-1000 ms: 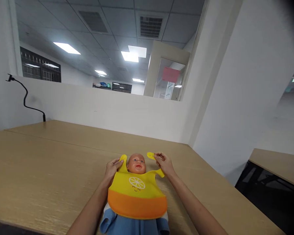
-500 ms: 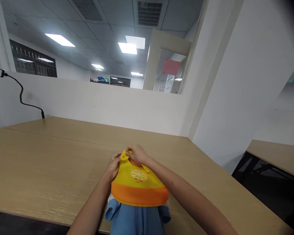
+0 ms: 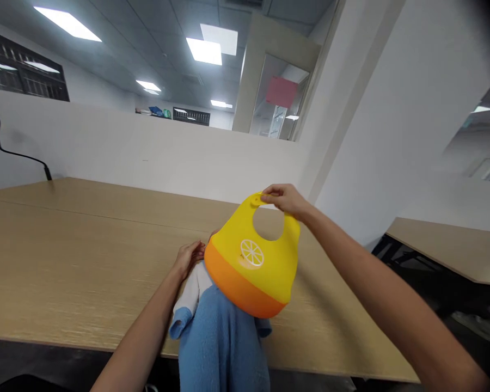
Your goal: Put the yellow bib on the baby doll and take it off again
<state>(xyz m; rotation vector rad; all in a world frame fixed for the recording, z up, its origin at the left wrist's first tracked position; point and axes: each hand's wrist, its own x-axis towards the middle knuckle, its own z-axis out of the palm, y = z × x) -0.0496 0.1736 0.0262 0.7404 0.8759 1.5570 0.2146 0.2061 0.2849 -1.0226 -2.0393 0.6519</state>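
Observation:
My right hand (image 3: 283,198) is closed on the neck strap of a yellow silicone bib (image 3: 228,231) and holds it up, tilted. The bib has a white citrus-slice print and an orange catch pocket (image 3: 245,286). Behind and below it lies a doll in a white top with blue cuffs (image 3: 182,321) and fuzzy blue trousers (image 3: 224,348); the bib hides most of its head and chest. My left hand (image 3: 190,257) is at the doll's upper side, by the bib's left corner, fingers curled in against the doll and their tips partly hidden.
The doll lies on a wide wooden table (image 3: 106,261), near its front edge. A black gooseneck stand (image 3: 20,157) is fixed at the back left. A low white partition (image 3: 167,152) borders the far side, a white wall the right. Another table (image 3: 445,245) stands further right.
The bib has come off the doll's neck, lifted up and to the right by my right hand. My left hand has let go of the bib and stays beside the doll. The view has tilted down.

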